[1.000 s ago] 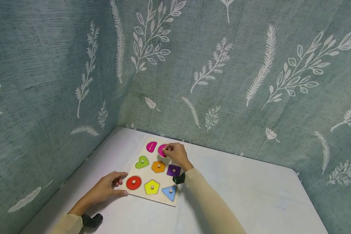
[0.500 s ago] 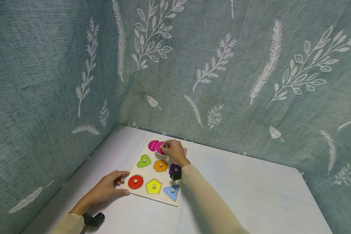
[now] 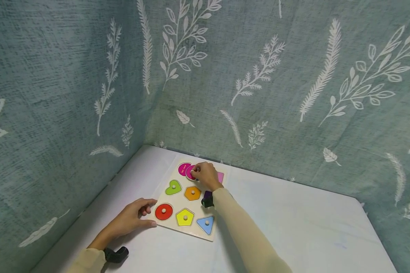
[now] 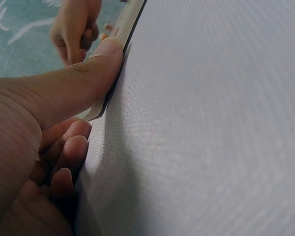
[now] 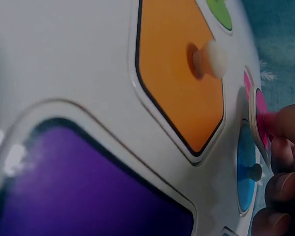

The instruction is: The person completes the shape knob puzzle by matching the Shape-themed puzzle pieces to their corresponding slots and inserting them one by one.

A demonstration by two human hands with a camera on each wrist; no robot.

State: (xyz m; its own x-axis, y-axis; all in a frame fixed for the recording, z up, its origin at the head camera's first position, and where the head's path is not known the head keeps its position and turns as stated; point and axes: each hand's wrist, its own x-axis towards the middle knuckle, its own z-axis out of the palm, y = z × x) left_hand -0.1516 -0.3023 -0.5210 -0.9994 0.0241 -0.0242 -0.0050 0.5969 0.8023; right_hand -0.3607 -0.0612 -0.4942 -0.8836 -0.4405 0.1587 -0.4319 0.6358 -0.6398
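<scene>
On the white table lies a wooden shape puzzle board (image 3: 171, 200) with knobbed pieces. My right hand (image 3: 206, 175) pinches the small knob of a rounded magenta puzzle piece (image 3: 190, 173). In the right wrist view this magenta piece (image 5: 260, 115) stands off the board, tilted. It partly overlaps a magenta recess (image 3: 182, 168) with printed lettering at the board's far left corner. My left hand (image 3: 131, 218) holds the near left corner of the board, thumb on the front edge and index finger at the left side. The left wrist view shows that thumb (image 4: 88, 81) pressed to the board's edge.
Seated in the board are a green heart (image 3: 173, 187), an orange hexagon (image 3: 189, 193), a red circle (image 3: 161, 214), a yellow pentagon (image 3: 182, 215) and a blue triangle (image 3: 207, 228). A blue piece (image 5: 246, 169) shows beside the right hand. Leaf-patterned cloth (image 3: 246, 113) rises behind the table.
My right hand has carried the magenta piece slightly left toward the lettered recess, and a pink shape at the far right has come into sight. The left hand stays at the board's corner.
</scene>
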